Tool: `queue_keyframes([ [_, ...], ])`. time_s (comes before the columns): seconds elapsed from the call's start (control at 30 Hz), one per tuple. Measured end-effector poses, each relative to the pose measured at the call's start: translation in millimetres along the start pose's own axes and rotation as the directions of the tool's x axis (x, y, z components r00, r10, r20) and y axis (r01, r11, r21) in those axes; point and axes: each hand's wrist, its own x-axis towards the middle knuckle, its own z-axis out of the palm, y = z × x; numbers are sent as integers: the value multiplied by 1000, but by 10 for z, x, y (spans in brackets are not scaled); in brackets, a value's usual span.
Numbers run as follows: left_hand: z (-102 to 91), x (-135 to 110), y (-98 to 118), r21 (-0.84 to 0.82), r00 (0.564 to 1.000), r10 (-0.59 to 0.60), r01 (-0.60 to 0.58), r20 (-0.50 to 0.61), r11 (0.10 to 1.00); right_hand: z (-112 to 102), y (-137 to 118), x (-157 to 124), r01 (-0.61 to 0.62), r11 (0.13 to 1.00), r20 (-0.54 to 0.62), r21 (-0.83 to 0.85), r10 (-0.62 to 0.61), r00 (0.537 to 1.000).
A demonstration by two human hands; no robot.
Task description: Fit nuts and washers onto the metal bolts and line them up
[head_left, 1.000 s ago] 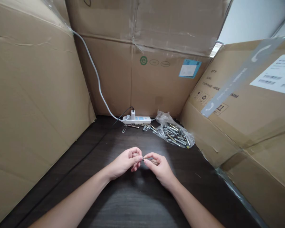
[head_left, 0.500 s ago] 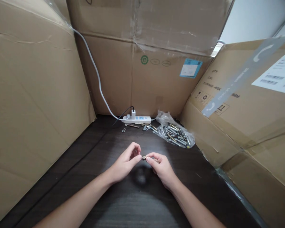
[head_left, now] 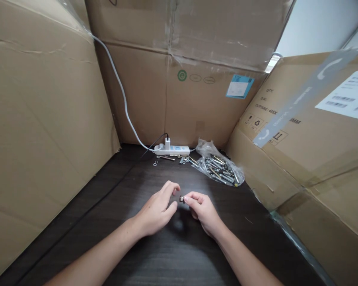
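Note:
Both hands meet over the middle of a dark wooden table [head_left: 173,254]. My right hand [head_left: 203,211] is closed around a small metal bolt [head_left: 181,198], whose nut end pokes out toward the left. My left hand [head_left: 157,208] is beside that end, thumb and forefinger curled close to it, the other fingers loosely bent. I cannot tell whether the left fingertips touch the bolt. Most of the bolt's shaft is hidden inside the right hand.
A clear plastic bag of bolts [head_left: 220,167] lies at the back right. Loose bolts and washers [head_left: 170,159] lie before a white power strip [head_left: 171,149] with a white cable [head_left: 122,95]. Large cardboard boxes [head_left: 41,127] wall in the table on the left, back and right.
My left hand has loosened from a tight pinch on the bolt's end and its fingers have spread a little. Both hands have sunk slightly toward the table.

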Motion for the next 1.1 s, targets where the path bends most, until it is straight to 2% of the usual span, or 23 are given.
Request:
queue_keyframes([
  [0.17, 46, 12, -32, 0, 998, 9, -9, 62, 1000, 3, -1, 1, -3, 1000, 32, 7, 2, 999],
  [0.27, 52, -8, -16, -24, 998, 62, -62, 9, 998, -1, 0, 6, -47, 997, 29, 63, 45, 999],
  [0.37, 35, -3, -6, 7, 998, 36, -36, -43, 999, -7, -4, 4, -53, 996, 32, 77, 50, 998],
  [0.47, 23, 20, -14, 46, 1000, 9, -9, 8, 999, -5, -6, 0, -45, 997, 37, 62, 43, 998],
  [0.57, 21, 19, -19, 32, 996, 67, -69, 55, 997, 4, -2, 3, -59, 995, 32, 86, 56, 998],
  [0.67, 21, 0, -7, 2, 993, 121, -121, -9, 993, 13, 3, 9, -73, 990, 18, 118, 71, 997],
  [0.73, 22, 0, 0, 15, 994, 102, -102, -30, 995, 14, 6, 12, -79, 990, 15, 119, 78, 997],
  [0.83, 28, 16, 0, 77, 998, 59, -61, 25, 995, 14, 8, 15, -84, 990, 23, 111, 82, 996],
  [0.93, 32, 19, -3, 90, 995, 76, -81, 59, 993, 20, 0, 19, -81, 991, 27, 106, 79, 997],
  [1.03, 27, 3, 1, 47, 993, 113, -114, 21, 992, 30, -12, 21, -72, 991, 1, 116, 73, 997],
  [1.1, 26, 1, 1, 43, 996, 87, -86, -13, 995, 35, -18, 21, -66, 991, -10, 120, 67, 998],
])
